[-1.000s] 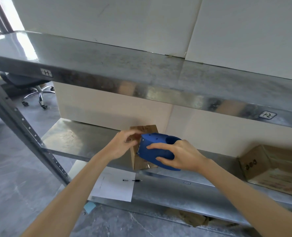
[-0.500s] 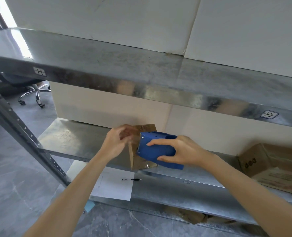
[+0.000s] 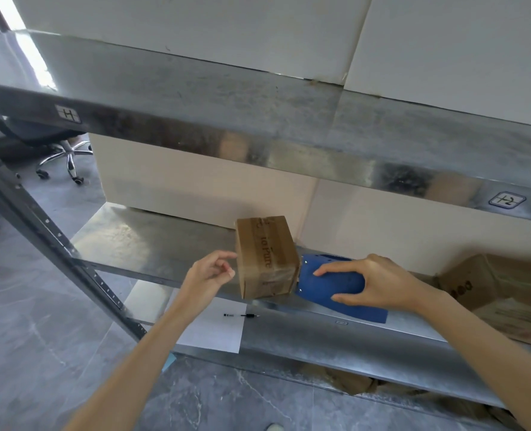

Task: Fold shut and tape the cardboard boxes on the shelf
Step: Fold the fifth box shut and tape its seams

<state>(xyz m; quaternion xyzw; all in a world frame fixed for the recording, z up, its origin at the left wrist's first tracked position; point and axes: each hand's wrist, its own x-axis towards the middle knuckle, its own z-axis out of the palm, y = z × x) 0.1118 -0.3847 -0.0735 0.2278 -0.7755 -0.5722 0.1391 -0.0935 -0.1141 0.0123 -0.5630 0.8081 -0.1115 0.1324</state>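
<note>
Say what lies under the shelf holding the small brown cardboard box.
A white paper sheet with a black pen on it; the shelf board covers the sheet's far part.

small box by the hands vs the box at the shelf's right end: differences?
Size: small box smaller than right-end box.
Tape: clear band over the closed small box; none visible on right-end box.
Contact: blue tape dispenser, gripped by the right hand, touches small box; right-end box untouched.
Shared: brown printed cardboard, same shelf.
</note>
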